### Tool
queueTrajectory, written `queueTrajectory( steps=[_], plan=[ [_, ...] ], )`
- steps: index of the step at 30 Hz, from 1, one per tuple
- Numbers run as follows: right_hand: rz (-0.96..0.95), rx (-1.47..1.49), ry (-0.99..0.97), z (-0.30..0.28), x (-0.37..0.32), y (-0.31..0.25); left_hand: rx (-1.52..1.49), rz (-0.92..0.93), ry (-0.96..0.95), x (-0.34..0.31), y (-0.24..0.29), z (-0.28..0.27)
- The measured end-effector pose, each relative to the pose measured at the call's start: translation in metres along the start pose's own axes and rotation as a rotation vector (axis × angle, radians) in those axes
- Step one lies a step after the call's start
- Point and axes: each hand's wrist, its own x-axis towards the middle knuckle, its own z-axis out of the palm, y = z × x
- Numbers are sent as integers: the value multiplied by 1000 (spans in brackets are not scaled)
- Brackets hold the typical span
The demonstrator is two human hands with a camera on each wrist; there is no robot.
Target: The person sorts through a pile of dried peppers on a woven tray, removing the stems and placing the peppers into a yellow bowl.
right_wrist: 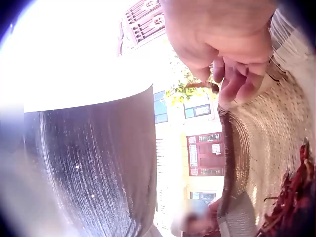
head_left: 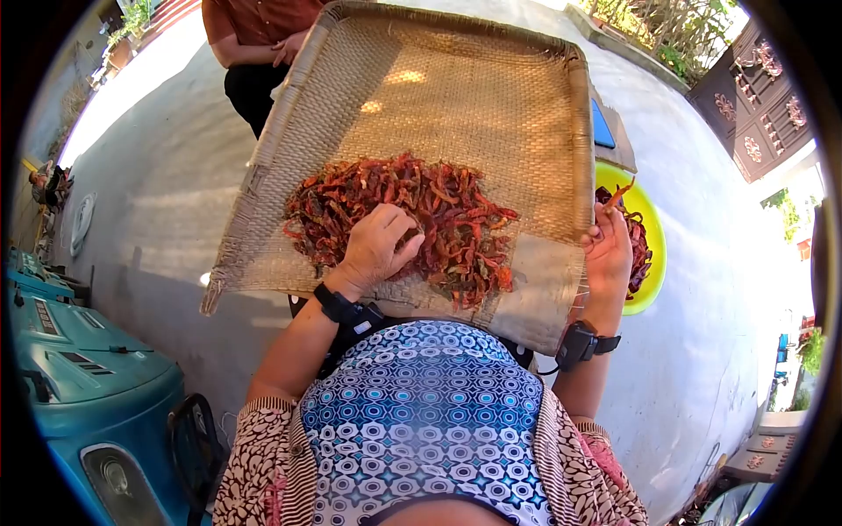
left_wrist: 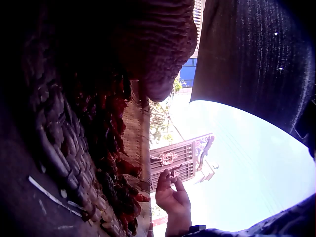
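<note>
A heap of dried red chilies lies on the near half of a large woven bamboo tray. My left hand is down at the heap's near edge, its fingers bent toward the chilies; the fingertips are hidden, so I cannot tell whether they grip one. At the tray's right rim, my right hand pinches a single dried chili between thumb and fingers. The right wrist view shows this chili at the fingertips. Beside and partly behind that hand is a yellow-green basin holding darker dried chilies.
A pale flat patch covers the tray's near right corner. Beyond the right rim lies a blue flat object on a board. Another person sits past the tray's far left side. A teal vehicle stands at left.
</note>
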Motion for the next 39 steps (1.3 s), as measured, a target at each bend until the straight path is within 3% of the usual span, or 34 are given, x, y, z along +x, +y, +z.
queueTrajectory(
  steps=[3, 6, 8, 11, 15, 21, 24, 27, 30, 31, 33, 36, 39],
  plan=[
    [-21, -190, 94, 8, 3, 15, -2, 0, -2, 1, 0, -1],
    [33, -831, -236, 29, 2, 44, 2, 3, -7, 2, 1, -1],
    [-80, -1127, -399, 56, -10, 57, 11, 4, -10, 1, 2, -1],
    [-356, -1558, -492, 73, -11, 78, -15, 11, -17, 2, 1, -1],
    [-315, -1593, -530, 76, -7, 88, -11, 12, -10, 2, 2, -2],
    [-205, -1433, -513, 71, -19, 66, -18, 18, -4, 2, 4, -5],
    [-107, -1189, -569, 48, -10, 76, -28, 18, 4, 4, 4, -3],
    [43, -1024, -589, 43, -11, 76, -33, 17, 3, 3, 2, -1],
    [319, -643, -595, 48, -17, 60, -33, 9, 2, 3, 3, -2],
    [334, -674, -579, 48, -18, 58, -35, 7, 2, 3, 4, -3],
    [359, -737, -546, 47, -16, 53, -39, 5, 24, 4, 7, -4],
    [242, -729, -434, 36, -7, 40, -23, 29, 46, 12, 12, -8],
    [18, -125, -150, 32, 3, 22, 13, 66, 41, 29, 25, -12]
  ],
)
